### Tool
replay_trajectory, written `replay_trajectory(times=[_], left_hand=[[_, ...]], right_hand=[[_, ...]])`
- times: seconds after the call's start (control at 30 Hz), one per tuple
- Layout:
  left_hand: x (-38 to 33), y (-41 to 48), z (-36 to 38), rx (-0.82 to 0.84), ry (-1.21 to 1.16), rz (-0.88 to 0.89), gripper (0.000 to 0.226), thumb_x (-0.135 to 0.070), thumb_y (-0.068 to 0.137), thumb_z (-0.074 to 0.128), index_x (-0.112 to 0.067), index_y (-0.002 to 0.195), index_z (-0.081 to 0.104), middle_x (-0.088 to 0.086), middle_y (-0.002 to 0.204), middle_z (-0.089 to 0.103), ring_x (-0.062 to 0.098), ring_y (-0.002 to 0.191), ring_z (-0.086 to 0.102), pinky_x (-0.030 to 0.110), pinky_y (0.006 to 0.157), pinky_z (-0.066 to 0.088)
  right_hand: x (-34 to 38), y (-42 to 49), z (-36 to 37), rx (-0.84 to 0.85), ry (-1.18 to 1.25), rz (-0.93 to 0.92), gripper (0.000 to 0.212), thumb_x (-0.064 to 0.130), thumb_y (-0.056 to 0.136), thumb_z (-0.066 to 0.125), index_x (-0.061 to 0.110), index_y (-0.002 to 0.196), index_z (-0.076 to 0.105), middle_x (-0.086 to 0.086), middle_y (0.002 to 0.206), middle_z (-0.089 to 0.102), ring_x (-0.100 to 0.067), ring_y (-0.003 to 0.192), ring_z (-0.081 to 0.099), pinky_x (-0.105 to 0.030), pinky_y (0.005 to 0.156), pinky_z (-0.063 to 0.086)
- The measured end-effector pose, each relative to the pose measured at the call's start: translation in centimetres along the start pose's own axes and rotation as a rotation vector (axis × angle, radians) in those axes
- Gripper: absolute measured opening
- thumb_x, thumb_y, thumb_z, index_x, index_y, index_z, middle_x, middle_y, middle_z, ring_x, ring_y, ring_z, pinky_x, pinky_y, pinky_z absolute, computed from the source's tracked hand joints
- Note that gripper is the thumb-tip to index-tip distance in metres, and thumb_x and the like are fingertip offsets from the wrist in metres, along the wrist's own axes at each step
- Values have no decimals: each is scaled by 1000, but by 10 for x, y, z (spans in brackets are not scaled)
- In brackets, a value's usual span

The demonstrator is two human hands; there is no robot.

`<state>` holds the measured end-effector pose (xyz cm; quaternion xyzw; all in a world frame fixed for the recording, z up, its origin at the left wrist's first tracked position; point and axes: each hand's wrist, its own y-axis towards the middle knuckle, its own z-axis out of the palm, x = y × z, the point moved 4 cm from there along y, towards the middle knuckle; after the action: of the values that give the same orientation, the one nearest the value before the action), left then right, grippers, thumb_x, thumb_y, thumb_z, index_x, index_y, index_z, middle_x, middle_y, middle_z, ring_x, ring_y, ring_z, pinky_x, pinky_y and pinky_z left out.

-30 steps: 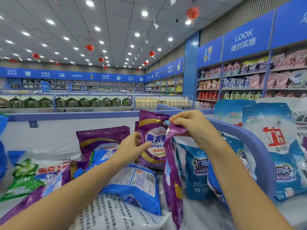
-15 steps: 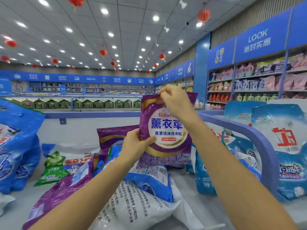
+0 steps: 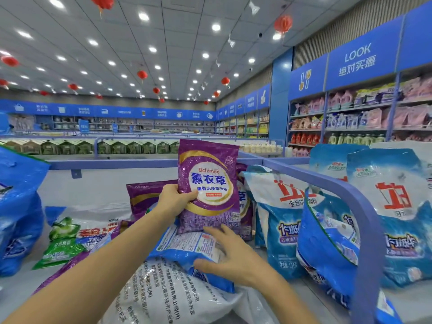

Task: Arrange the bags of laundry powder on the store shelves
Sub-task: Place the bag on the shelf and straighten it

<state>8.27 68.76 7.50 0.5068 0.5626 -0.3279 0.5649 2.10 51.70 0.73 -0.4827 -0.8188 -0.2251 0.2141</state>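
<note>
Gripped at its left edge by the left hand (image 3: 175,202), the purple bag (image 3: 208,185) stands upright over the heap; we see the thumb across its printed front and the fingers behind. The left forearm reaches forward and upward. The right hand (image 3: 233,256) lies palm down, fingers spread and straight, on a flat blue-and-white bag (image 3: 184,246), grasping nothing; its fingertips end just below the purple bag. Whether the purple bag's lower edge rests on that bag, we cannot tell.

We find both hands inside a shelf bin (image 3: 93,190) with pale walls, bounded on the right by a rounded blue rail (image 3: 364,206). The bin holds a white bag (image 3: 163,295) covered in small print, a second purple bag (image 3: 145,197), a green bag (image 3: 63,244) lying flat, and upright blue bags (image 3: 280,220) leaning by the rail. All are glossy, creased plastic pouches, soft and pillow-shaped.
</note>
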Motion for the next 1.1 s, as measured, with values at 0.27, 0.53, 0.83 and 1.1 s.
replay_trajectory(times=[0.27, 0.53, 0.83, 1.1], left_hand=[[-1, -1, 1, 35, -22, -19, 14, -13, 84, 71, -9, 92, 61, 11, 99, 68, 19, 78, 64, 31, 64, 52], [0, -3, -1, 77, 36, -71, 12, -11, 85, 69, -7, 91, 60, 10, 92, 66, 22, 76, 63, 32, 62, 50], [31, -13, -9, 112, 4, -229, 23, -3, 87, 66, 1, 108, 59, 17, 100, 68, 26, 76, 63, 35, 64, 51], [60, -23, 39, 30, -277, -336, 35, 5, 87, 61, 4, 121, 54, 23, 119, 63, 36, 102, 61, 47, 86, 52]], right_hand=[[3, -8, 51, -32, 235, 48, 85, 67, 71, 65, 43, 143, 24, 0, 158, -12, -14, 146, -1, -34, 116, 15], [61, -3, 106, -18, 292, 126, 99, 74, 67, 61, 42, 147, 12, 1, 153, -31, -30, 143, -22, -49, 116, 6], [92, -4, 110, 170, 361, -64, 89, 49, 84, 63, 33, 151, 6, 4, 158, -18, -12, 145, -13, -38, 119, 7], [-28, -42, -2, -227, 343, 84, 20, 12, 92, 56, 16, 111, 63, 5, 111, 64, -6, 104, 58, -18, 94, 44]])
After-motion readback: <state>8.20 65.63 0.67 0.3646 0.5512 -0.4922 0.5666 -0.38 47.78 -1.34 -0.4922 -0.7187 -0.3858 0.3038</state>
